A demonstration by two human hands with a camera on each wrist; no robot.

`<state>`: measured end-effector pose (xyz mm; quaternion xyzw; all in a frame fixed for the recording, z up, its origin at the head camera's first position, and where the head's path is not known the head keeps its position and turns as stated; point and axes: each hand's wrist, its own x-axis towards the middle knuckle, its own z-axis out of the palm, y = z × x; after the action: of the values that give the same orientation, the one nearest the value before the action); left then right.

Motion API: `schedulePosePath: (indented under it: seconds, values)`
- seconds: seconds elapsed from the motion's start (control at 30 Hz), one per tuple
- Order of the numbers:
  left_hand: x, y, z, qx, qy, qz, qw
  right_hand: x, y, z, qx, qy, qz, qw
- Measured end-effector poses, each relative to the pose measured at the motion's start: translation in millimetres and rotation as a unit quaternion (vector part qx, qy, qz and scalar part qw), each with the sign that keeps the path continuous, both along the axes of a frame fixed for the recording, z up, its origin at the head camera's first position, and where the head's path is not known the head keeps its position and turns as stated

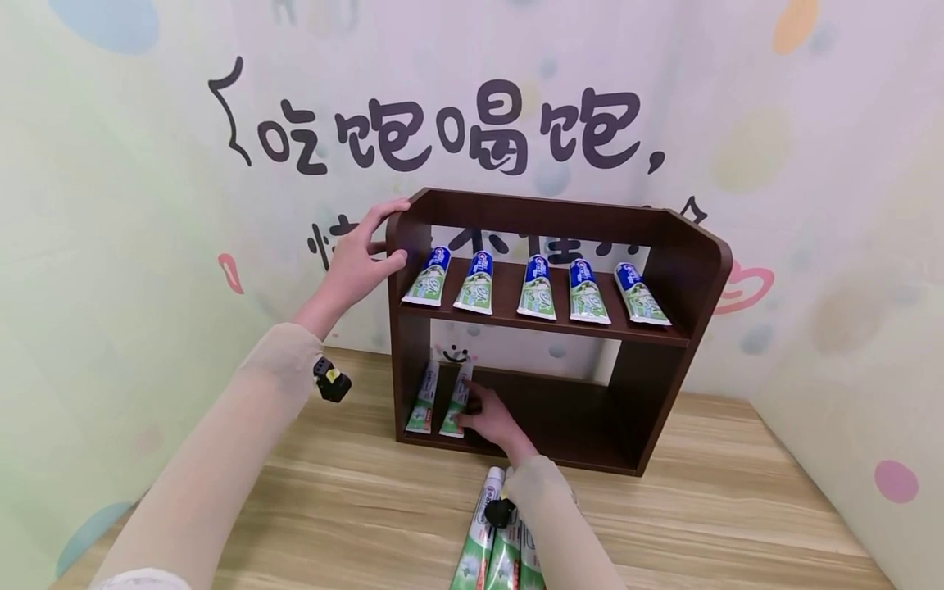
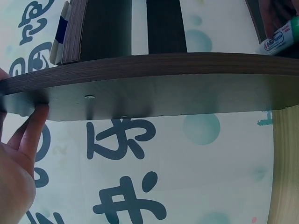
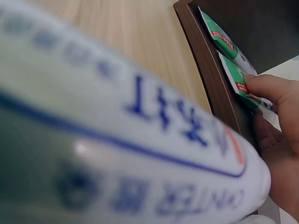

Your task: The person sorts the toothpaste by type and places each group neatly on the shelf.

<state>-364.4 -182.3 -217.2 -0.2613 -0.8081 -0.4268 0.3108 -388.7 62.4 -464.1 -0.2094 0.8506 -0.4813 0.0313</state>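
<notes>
Now a green tube [image 1: 456, 402] lies pinched within the right grip [image 1: 494, 419] (left grip [image 1: 359, 268] clasps the shelf [image 1: 549, 206]).

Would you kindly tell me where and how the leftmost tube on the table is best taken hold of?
I'd probably pinch the leftmost tube across its body, just below the white cap, coming from above and the left: it lies cap toward the shelf, with bare table to its left, while the next tube crowds its right.
</notes>
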Motion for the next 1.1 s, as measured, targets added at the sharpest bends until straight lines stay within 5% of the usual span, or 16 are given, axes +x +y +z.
schedulePosePath:
  seconds: [1.1]
  values:
    - [0.2,0.8,-0.3,0.003,-0.003,0.006,1.0000,4.3,-1.0,-3.7,0.010,0.002,0.004,0.9999]
